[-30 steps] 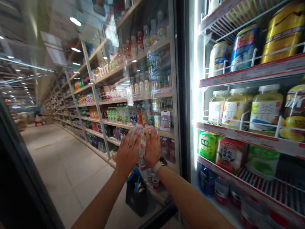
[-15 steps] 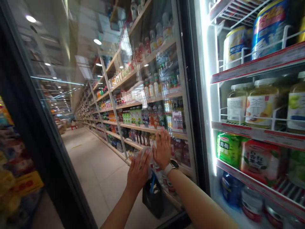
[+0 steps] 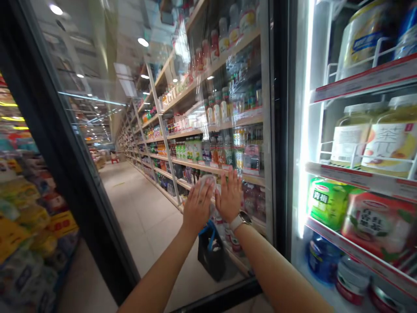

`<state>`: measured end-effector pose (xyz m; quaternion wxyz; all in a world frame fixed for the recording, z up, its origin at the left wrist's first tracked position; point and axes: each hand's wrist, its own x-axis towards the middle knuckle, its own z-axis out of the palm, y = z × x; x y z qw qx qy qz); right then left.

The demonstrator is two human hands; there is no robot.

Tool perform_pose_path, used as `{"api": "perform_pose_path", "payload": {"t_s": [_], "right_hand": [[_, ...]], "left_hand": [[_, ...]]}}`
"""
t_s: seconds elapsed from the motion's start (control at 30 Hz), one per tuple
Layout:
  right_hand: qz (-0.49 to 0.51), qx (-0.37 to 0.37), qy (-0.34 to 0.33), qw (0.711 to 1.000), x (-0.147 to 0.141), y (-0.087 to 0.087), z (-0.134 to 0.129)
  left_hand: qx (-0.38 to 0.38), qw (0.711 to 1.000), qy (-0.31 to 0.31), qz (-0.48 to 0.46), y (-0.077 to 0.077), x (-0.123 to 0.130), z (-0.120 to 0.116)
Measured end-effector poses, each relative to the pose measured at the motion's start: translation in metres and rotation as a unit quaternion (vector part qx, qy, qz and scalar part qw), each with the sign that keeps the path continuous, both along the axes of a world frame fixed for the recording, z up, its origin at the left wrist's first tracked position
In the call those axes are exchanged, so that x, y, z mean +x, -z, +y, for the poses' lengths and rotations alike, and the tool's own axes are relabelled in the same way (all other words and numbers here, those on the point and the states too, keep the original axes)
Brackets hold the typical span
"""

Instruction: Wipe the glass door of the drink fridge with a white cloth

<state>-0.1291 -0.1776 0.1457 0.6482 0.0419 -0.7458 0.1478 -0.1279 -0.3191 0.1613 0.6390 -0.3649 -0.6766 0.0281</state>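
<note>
Head cam's got the glass door (image 3: pixel 156 243) filling the middle, dark bin (image 3: pixel 211 254) on the floor beyond it, low. Left hand (image 3: pixel 198 204)'s nearly flat, pressing a pale cloth (image 3: pixel 208 179) to the glass, right hand (image 3: pixel 230 196)'s open beside it, empty, palm toward the glass.

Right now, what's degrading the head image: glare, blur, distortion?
Head view: light strip blown out to white; ceiling-light reflections and bright streaks on the glass door; packages at left edge smeared; upper-right can leaning and stretched, likely wide-lens distortion; pale cloth under left hand soft-edged, its full outline unclear.
</note>
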Motion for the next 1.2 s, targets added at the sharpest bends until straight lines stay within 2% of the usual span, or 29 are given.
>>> {"api": "perform_pose_path", "payload": {"t_s": [0.07, 0.1, 0.13, 0.17, 0.23, 0.4, 0.47, 0.5, 0.53, 0.6, 0.73, 0.8, 0.87, 0.93, 0.97, 1.03, 1.2], "right_hand": [[0.002, 0.0, 0.002, 1.0, 0.0, 0.0, 0.0], [0.006, 0.0, 0.002, 1.0, 0.001, -0.001, 0.0], [0.01, 0.001, 0.002, 1.0, 0.001, -0.001, 0.0], [0.012, 0.002, 0.001, 1.0, 0.001, -0.001, 0.0], [0.014, 0.003, 0.0, 1.0, 0.001, -0.002, 0.0], [0.012, -0.001, 0.006, 1.0, 0.001, -0.001, 0.001], [0.012, -0.002, 0.005, 1.0, 0.0, -0.001, 0.001], [0.013, -0.001, 0.003, 1.0, 0.0, -0.001, 0.001], [0.015, 0.0, -0.001, 1.0, 0.0, -0.001, 0.001], [0.017, 0.002, -0.007, 1.0, -0.001, 0.0, 0.001], [0.009, -0.004, -0.001, 1.0, 0.0, 0.0, 0.0], [0.01, -0.004, -0.002, 1.0, 0.0, -0.001, 0.0], [0.014, -0.002, -0.005, 1.0, 0.0, -0.001, 0.0], [0.013, 0.001, -0.004, 1.0, 0.0, -0.001, 0.001], [0.011, 0.001, -0.004, 1.0, 0.0, -0.001, 0.001], [0.006, -0.001, -0.003, 1.0, 0.0, -0.001, 0.001], [0.002, -0.003, -0.001, 1.0, 0.0, 0.0, 0.001]], "left_hand": [[-0.017, 1.0, -0.01, -0.009, 0.036, 0.004, -0.017], [-0.03, 0.999, -0.01, -0.013, 0.047, 0.005, -0.024], [-0.04, 0.999, -0.009, -0.015, 0.053, 0.006, -0.03], [-0.048, 0.999, -0.009, -0.017, 0.052, 0.006, -0.033], [-0.051, 0.999, -0.011, -0.012, 0.032, 0.005, -0.031], [0.028, 0.999, -0.013, -0.028, -0.066, 0.0, 0.003], [0.059, 0.998, -0.008, -0.03, -0.089, -0.002, 0.016], [0.067, 0.997, -0.005, -0.025, -0.092, -0.002, 0.02], [0.068, 0.998, -0.004, -0.018, -0.09, -0.002, 0.023], [0.054, 0.998, -0.001, -0.007, -0.074, -0.003, 0.025], [0.012, 1.0, -0.004, -0.008, -0.016, 0.0, 0.013], [0.006, 1.0, -0.009, -0.013, 0.015, 0.003, 0.004], [0.009, 1.0, -0.009, -0.02, 0.04, 0.005, -0.004], [0.008, 1.0, -0.002, -0.027, 0.052, 0.006, -0.009], [0.004, 1.0, 0.002, -0.028, 0.05, 0.006, -0.01], [-0.002, 1.0, 0.0, -0.021, 0.032, 0.004, -0.008], [0.026, 1.0, -0.003, -0.004, -0.059, 0.0, 0.013]]}}
